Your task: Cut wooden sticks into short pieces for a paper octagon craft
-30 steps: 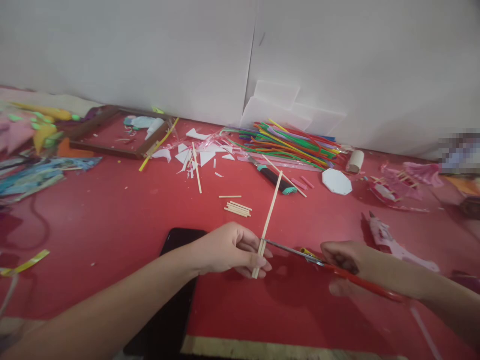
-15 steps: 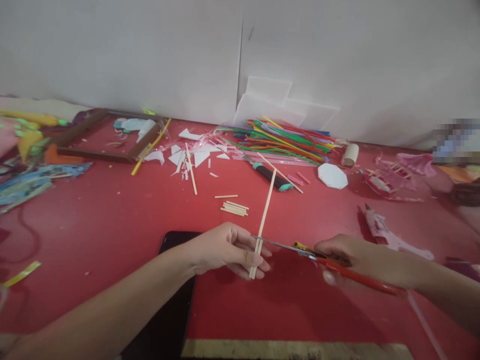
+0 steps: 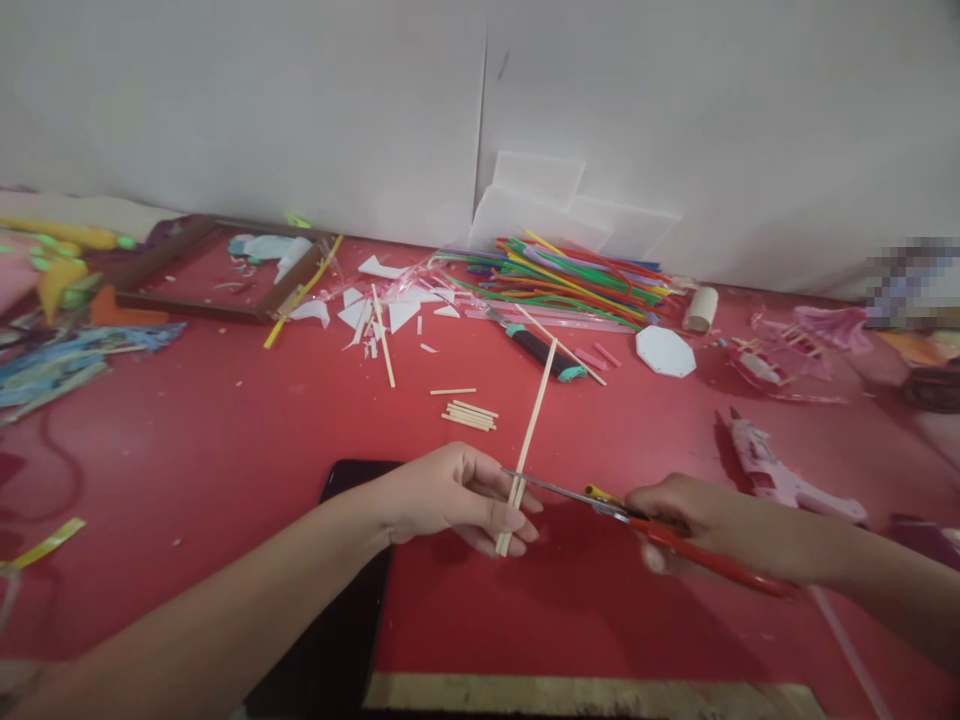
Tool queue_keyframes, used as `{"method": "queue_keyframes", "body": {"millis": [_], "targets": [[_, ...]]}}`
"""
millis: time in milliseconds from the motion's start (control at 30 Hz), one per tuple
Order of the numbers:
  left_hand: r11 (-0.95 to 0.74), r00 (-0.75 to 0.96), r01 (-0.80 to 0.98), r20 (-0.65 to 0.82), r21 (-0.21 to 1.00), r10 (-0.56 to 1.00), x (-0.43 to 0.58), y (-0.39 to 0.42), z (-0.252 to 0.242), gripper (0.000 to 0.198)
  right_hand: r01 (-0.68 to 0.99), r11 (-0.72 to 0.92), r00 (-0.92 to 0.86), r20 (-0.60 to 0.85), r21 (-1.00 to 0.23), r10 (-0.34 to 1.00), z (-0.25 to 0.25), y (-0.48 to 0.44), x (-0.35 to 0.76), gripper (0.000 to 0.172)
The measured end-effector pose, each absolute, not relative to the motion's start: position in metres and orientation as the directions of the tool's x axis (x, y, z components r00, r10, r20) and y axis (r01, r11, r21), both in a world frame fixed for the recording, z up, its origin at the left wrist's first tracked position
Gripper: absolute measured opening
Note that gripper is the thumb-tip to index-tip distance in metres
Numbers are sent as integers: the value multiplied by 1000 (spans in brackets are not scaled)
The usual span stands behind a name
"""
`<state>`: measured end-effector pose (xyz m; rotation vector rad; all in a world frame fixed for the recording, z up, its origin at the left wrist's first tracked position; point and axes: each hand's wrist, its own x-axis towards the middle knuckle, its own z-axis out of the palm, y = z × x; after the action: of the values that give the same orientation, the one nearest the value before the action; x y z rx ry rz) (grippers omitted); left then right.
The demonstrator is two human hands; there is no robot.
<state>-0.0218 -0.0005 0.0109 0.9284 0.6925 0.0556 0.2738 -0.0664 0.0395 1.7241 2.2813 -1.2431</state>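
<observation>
My left hand [image 3: 450,497] pinches the lower end of a long thin wooden stick [image 3: 531,425], which slants up and away over the red table [image 3: 225,430]. My right hand [image 3: 694,520] grips red-handled scissors [image 3: 637,520]. Their blades reach left and meet the stick just above my left fingers. A small bundle of short cut stick pieces [image 3: 469,412] lies on the table beyond my left hand.
A black phone [image 3: 341,600] lies under my left forearm. A pink glue gun [image 3: 780,475] is at the right. Coloured straws [image 3: 577,280], a black-and-teal knife [image 3: 544,352], a white octagon [image 3: 664,351], white scraps [image 3: 390,300] and a wooden frame [image 3: 202,270] lie near the wall.
The hands, stick and scissors have hardly moved; the view shifted slightly at first, then held steady.
</observation>
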Motion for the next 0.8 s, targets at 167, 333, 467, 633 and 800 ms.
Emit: {"method": "queue_keyframes", "body": {"millis": [167, 333, 467, 633, 800], "targets": [[622, 776, 235, -529, 747, 342, -21, -1, 10, 29, 794, 4, -453, -587, -608, 671, 35, -63, 276, 35], [603, 784, 206, -498, 771, 370, -21, -1, 5, 28, 819, 23, -432, -590, -573, 682, 36, -62, 275, 29], [614, 752, 184, -512, 767, 414, -20, -3, 4, 35, 867, 69, -385, -574, -493, 723, 34, -64, 273, 27], [586, 702, 101, -475, 804, 531, -17, -7, 7, 47, 895, 97, -345, -539, -435, 769, 44, -65, 262, 25], [483, 664, 39, -384, 875, 641, -14, -6, 9, 35, 891, 32, -261, -453, -453, 852, 56, -64, 259, 19]]}}
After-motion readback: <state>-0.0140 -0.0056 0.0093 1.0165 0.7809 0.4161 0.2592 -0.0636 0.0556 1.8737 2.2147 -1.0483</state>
